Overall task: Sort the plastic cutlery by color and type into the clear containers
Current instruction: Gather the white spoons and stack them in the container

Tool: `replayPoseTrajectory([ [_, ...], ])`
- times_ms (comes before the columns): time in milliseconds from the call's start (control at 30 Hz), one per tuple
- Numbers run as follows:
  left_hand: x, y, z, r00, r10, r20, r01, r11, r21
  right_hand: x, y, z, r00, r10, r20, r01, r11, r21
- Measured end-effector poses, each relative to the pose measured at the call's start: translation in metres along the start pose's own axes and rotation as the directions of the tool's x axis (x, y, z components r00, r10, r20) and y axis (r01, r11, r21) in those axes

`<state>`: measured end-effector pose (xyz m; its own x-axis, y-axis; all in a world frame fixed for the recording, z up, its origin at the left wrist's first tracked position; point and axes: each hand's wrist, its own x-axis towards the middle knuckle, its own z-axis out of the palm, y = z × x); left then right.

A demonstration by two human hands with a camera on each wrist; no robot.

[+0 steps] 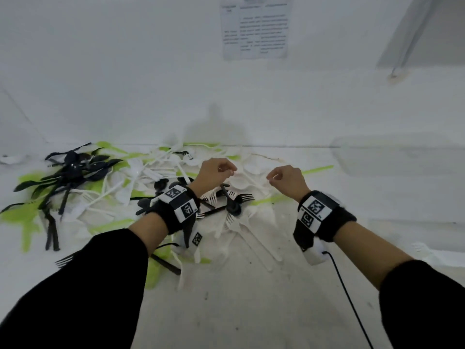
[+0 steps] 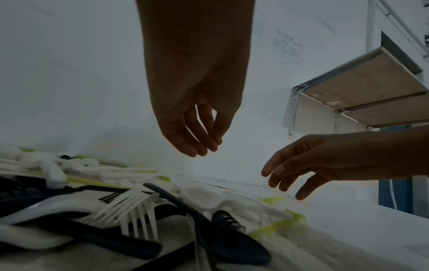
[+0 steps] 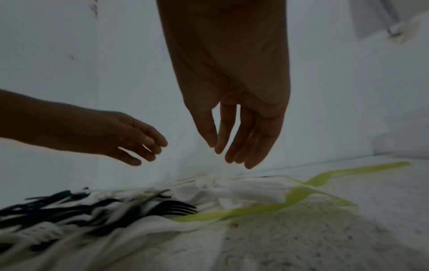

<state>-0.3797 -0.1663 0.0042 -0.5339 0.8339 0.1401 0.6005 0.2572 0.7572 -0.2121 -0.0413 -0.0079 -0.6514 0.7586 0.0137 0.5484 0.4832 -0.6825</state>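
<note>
A jumbled pile of white, black and green plastic cutlery (image 1: 156, 187) covers the white table from the left to the middle. My left hand (image 1: 216, 172) hovers above the middle of the pile, fingers hanging relaxed and holding nothing; in the left wrist view my left hand (image 2: 197, 139) is empty over white forks (image 2: 137, 210) and a black spoon (image 2: 223, 243). My right hand (image 1: 284, 177) hovers a little to the right, also empty, and the right wrist view has my right hand (image 3: 232, 152) above white pieces and a green knife (image 3: 290, 199). A clear container (image 1: 402, 154) stands at the right against the wall.
Black forks and spoons (image 1: 68, 172) cluster at the far left over green pieces. A paper sheet (image 1: 255, 26) hangs on the back wall. A shelf (image 2: 362, 91) juts from the wall at the right. A black cable (image 1: 352, 306) trails from my right wrist across bare table.
</note>
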Motion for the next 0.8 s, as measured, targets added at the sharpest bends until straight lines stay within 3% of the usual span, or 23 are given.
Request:
replayPoseTrajectory([
  [167, 0.031, -0.01, 0.002, 0.999, 0.036, 0.004, -0.036, 0.999, 0.024, 0.042, -0.002, 0.017, 0.992, 0.086, 0.089, -0.08, 0.994, -0.072],
  [267, 0.05, -0.023, 0.004, 0.999, 0.031, 0.016, -0.032, 0.997, 0.066, 0.063, 0.0, 0.029, 0.973, 0.113, 0.203, -0.074, 0.979, -0.192],
  [333, 0.061, -0.032, 0.006, 0.999, 0.022, 0.033, -0.026, 0.993, 0.114, 0.071, 0.002, 0.033, 0.974, 0.107, 0.198, -0.052, 0.963, -0.266],
  [433, 0.069, -0.04, 0.011, 0.984, -0.054, 0.168, 0.014, 0.974, 0.226, 0.074, 0.006, 0.032, 0.987, 0.078, 0.138, -0.033, 0.952, -0.304],
  [533, 0.067, -0.047, 0.022, 0.947, -0.148, 0.284, 0.039, 0.933, 0.357, 0.079, 0.009, 0.028, 0.993, 0.025, 0.116, -0.001, 0.979, -0.204],
  [800, 0.065, -0.052, 0.017, 0.981, -0.038, 0.189, -0.02, 0.955, 0.297, 0.102, 0.004, 0.018, 0.994, -0.032, 0.108, 0.053, 0.979, -0.198],
])
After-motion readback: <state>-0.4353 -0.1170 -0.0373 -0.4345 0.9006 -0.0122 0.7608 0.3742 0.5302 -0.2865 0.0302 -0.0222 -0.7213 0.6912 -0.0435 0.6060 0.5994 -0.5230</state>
